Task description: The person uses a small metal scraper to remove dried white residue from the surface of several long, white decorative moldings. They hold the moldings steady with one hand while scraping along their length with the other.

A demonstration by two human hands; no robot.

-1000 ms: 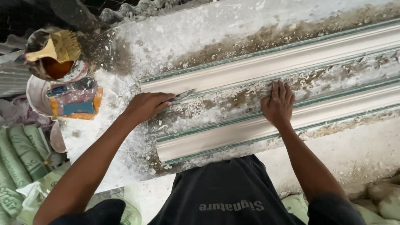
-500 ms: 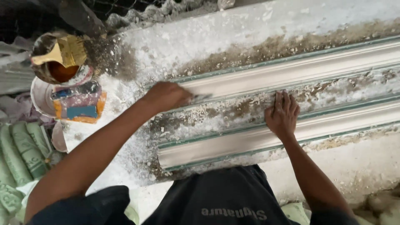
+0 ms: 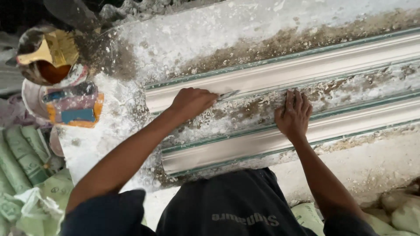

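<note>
Plaster crumbs and flakes lie thick in the trough between two long white mouldings on the dusty desk [image 3: 109,144], and the left hand [image 3: 191,102] now sits closed around a small scraper [image 3: 228,94] whose thin blade points right along the foot of the upper moulding [image 3: 306,70]. Compared with a second ago, that hand has travelled up from the middle of the trough to the upper moulding's lower edge, so the blade now touches the seam there rather than the loose debris lower down. The right hand [image 3: 294,116] has kept its place, open and flat, fingers spread on the trough with the palm against the top of the lower moulding [image 3: 245,146], pressing it down. Judging from this shift, the scraping has moved on to the upper edge, while the crust farther right looks untouched. At the far left stand a tub with a gold-coloured brush [image 3: 48,52] and a paint-smeared container [image 3: 72,107], well apart from both hands; green sacks [image 3: 19,161] lie below them.
</note>
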